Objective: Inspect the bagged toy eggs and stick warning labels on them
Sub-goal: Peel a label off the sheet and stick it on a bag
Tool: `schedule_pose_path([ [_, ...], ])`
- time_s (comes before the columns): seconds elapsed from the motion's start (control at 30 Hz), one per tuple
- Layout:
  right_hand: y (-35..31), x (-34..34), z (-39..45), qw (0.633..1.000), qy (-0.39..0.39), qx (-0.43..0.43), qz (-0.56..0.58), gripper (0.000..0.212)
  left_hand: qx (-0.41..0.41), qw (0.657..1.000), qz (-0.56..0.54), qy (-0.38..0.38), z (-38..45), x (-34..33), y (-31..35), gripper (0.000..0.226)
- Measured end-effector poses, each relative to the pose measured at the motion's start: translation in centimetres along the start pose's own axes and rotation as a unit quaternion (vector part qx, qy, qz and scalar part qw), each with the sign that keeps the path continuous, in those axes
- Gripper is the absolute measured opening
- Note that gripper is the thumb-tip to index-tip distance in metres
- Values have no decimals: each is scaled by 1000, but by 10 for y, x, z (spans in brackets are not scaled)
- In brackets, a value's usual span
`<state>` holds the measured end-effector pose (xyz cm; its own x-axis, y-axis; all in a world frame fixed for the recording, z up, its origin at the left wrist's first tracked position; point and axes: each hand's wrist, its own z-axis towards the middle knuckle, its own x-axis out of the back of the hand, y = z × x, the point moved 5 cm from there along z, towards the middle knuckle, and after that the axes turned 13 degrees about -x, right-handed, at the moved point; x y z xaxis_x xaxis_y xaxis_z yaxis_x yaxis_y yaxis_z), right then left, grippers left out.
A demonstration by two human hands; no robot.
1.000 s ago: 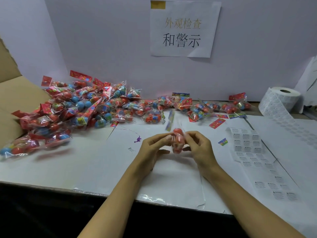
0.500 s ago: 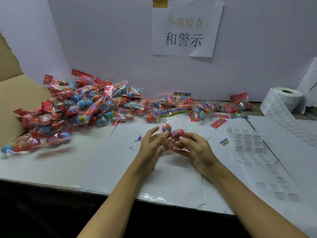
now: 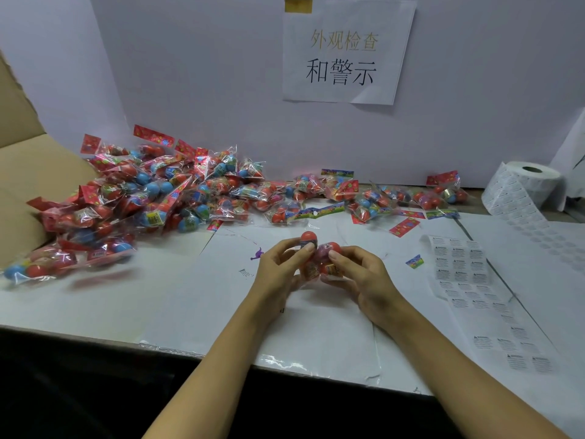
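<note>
Red toy eggs in a clear bag (image 3: pixel 319 258) sit between both hands, just above the white surface (image 3: pixel 95 299). Left hand (image 3: pixel 278 270) has its fingers curled round one side, right hand (image 3: pixel 361 277) pinches the other. Behind the bag there's a big heap of bagged eggs (image 3: pixel 142 198); to its right a label sheet (image 3: pixel 459 264), label roll (image 3: pixel 522 188) further back.

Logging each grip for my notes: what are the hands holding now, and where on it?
Both hands, left hand and right hand, pinch one clear bag of red toy eggs from opposite sides.
</note>
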<state>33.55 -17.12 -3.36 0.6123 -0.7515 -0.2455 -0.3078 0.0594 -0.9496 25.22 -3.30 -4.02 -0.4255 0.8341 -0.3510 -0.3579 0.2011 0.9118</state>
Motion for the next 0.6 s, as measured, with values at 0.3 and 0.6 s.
schedule_pose_path([
  [0.3,-8,5,-2,999,26,22,19,47,-15,990,83,-109,-5,-6,-2,29],
  [0.6,-1,-2,-6,976,59,49,-202,42,-48,996,41,-65,-3,-2,0,18],
])
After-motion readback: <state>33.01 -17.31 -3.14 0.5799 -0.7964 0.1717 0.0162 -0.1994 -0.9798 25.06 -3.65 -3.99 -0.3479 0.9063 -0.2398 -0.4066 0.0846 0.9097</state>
